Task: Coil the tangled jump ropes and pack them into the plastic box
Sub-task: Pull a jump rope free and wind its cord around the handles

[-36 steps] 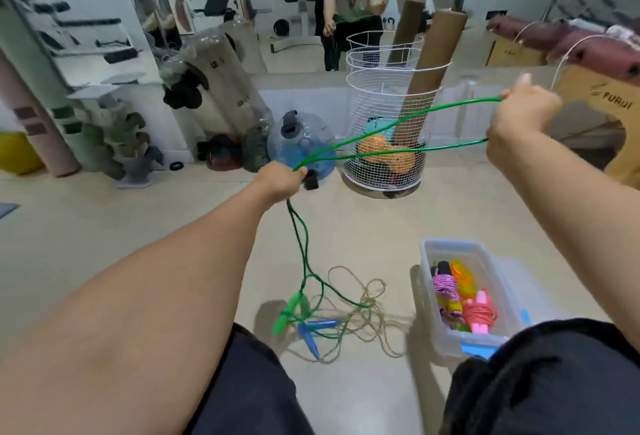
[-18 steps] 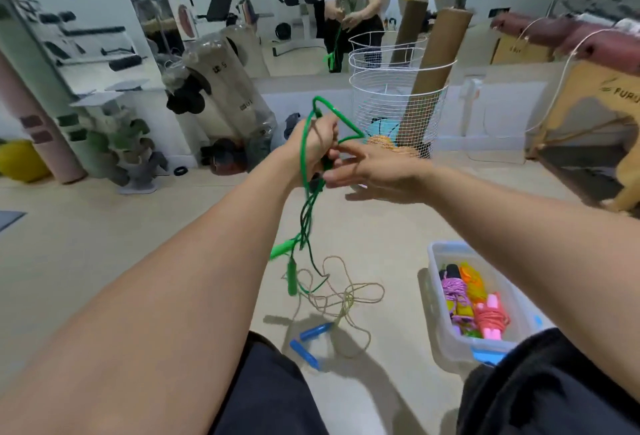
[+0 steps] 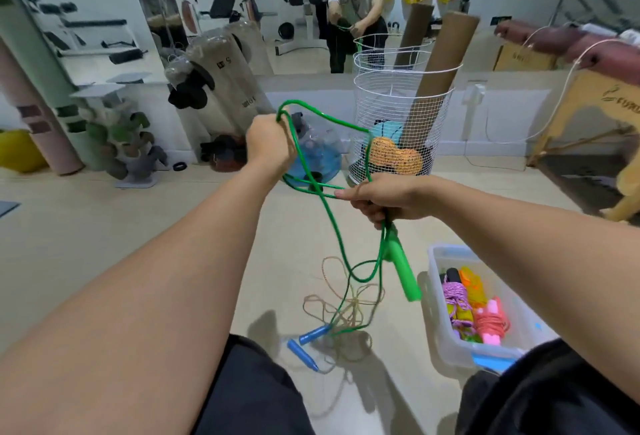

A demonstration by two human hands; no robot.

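Now the hands sit apart, unlike half a second ago: left hand (image 3: 268, 145) grips green rope (image 3: 330, 213) loops mid-frame, right hand (image 3: 384, 197) lower, holding rope, green handle (image 3: 403, 270) dangling beside plastic box (image 3: 437, 282) lower right.

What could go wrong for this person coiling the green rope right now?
The green rope trails down into the tan rope with blue handles on the floor; pulling may drag or tighten that tangle. The dangling green handle below the right hand could swing. Loops in the left hand look loose and might slip.
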